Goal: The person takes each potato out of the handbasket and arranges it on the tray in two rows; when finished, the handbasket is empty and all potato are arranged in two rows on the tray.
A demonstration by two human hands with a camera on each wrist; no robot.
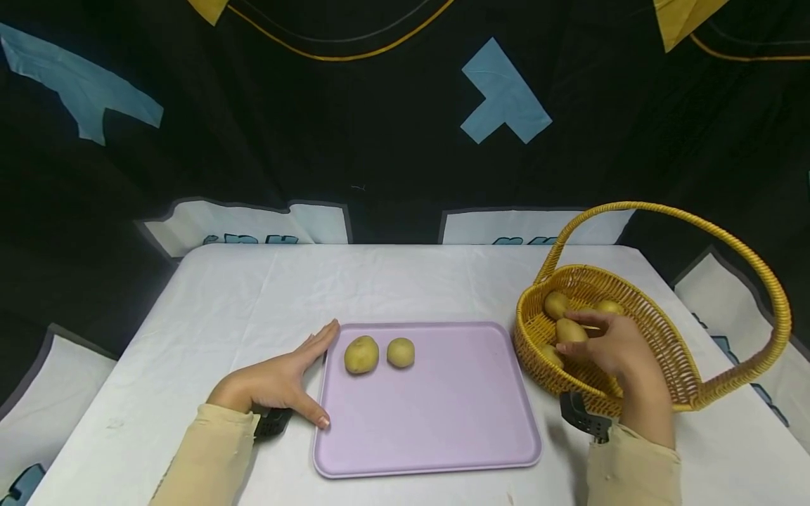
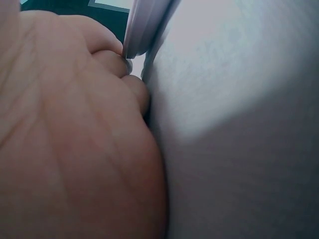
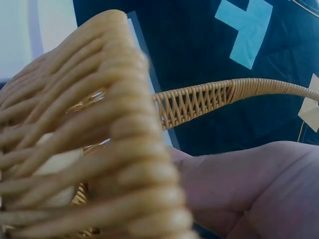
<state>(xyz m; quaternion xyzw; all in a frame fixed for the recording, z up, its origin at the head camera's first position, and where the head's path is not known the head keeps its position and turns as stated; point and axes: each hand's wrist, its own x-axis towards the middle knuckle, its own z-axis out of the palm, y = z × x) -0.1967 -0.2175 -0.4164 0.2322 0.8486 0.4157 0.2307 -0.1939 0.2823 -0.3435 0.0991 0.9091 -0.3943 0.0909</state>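
White cloth-covered desk [image 1: 405, 284] carries, at right, a yellow woven wicker basket [image 1: 536, 367] with arched handle; beside it, a flat lilac rectangular tray [image 1: 430, 422]. My left hand [image 1: 281, 378], thumb spread, touches the tray's left rim; my right hand [image 1: 614, 346] pinches an oval tan potato [image 1: 569, 332] inside the basket. Two more potatoes [image 1: 361, 355] sit on the tray.

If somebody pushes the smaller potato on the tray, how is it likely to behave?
The smaller potato looks nearly round, so it would probably roll. The tray appears flat and smooth, so little should slow it, though the raised rim might stop it.
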